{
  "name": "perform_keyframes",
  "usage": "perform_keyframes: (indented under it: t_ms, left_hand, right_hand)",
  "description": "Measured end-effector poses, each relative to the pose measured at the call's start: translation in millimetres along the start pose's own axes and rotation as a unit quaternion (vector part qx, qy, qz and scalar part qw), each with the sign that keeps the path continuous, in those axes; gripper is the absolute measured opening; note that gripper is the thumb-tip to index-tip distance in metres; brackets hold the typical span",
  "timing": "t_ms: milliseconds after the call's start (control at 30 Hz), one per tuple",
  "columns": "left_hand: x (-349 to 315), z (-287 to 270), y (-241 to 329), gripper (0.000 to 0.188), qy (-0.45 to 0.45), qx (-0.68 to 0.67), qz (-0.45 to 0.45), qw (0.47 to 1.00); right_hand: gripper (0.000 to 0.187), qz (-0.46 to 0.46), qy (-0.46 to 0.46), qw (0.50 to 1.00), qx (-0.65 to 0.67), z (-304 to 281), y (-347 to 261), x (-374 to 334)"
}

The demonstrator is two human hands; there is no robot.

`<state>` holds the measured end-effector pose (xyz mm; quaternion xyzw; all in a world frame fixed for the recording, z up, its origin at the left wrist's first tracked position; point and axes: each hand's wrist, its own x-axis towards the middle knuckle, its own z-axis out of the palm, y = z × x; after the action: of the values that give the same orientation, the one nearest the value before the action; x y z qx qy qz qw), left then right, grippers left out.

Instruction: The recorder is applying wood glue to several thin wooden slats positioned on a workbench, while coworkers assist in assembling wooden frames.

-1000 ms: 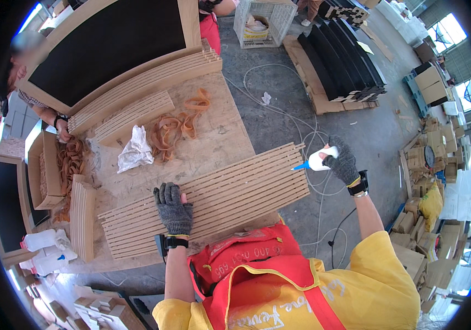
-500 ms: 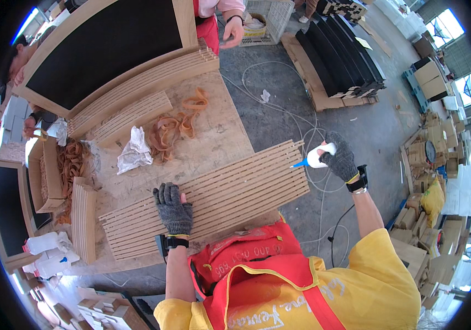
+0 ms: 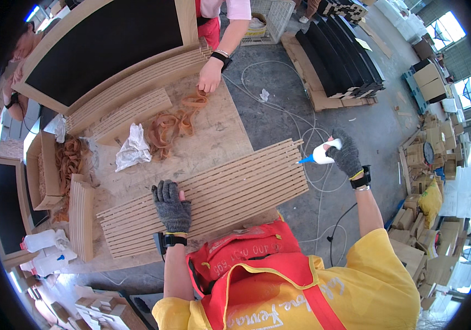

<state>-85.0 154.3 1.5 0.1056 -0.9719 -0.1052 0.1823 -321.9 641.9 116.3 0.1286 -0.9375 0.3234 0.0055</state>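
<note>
I've got the white squeeze bottle (image 3: 320,155) by the right end of the wood strips (image 3: 241,184), right hand (image 3: 347,154) wrapped round it; probably light and squishy, so I'd hold mid-body, gently. Left hand (image 3: 172,208) lies flat on the strips, gripping nothing

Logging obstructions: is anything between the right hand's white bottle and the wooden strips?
Nothing visible: the right hand holds the white bottle, its blue nozzle toward the strips; the left hand lies on them farther left.
</note>
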Motion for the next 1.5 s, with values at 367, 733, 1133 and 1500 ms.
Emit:
perform_keyframes:
  t_ms: [367,733,1133,1500]
  left_hand:
    - [0,0,-1,0.040,-0.005,-0.004,-0.002,1.000]
    - [-2,-2,5,0.041,0.003,-0.018,-0.001,1.000]
    - [7,2,2,0.036,0.011,-0.016,0.000,1.000]
    - [-12,9,-5,0.038,-0.008,-0.048,-0.013,0.999]
  right_hand:
    - [0.043,-0.042,0.029,0.997,-0.049,-7,-13,2]
    - [0.041,-0.041,0.015,0.999,-0.014,-12,-32,-4]
    - [0.039,-0.131,0.009,0.987,-0.091,-9,-62,6]
    - [0.051,-0.273,-0.079,0.931,-0.228,18,-133,-12]
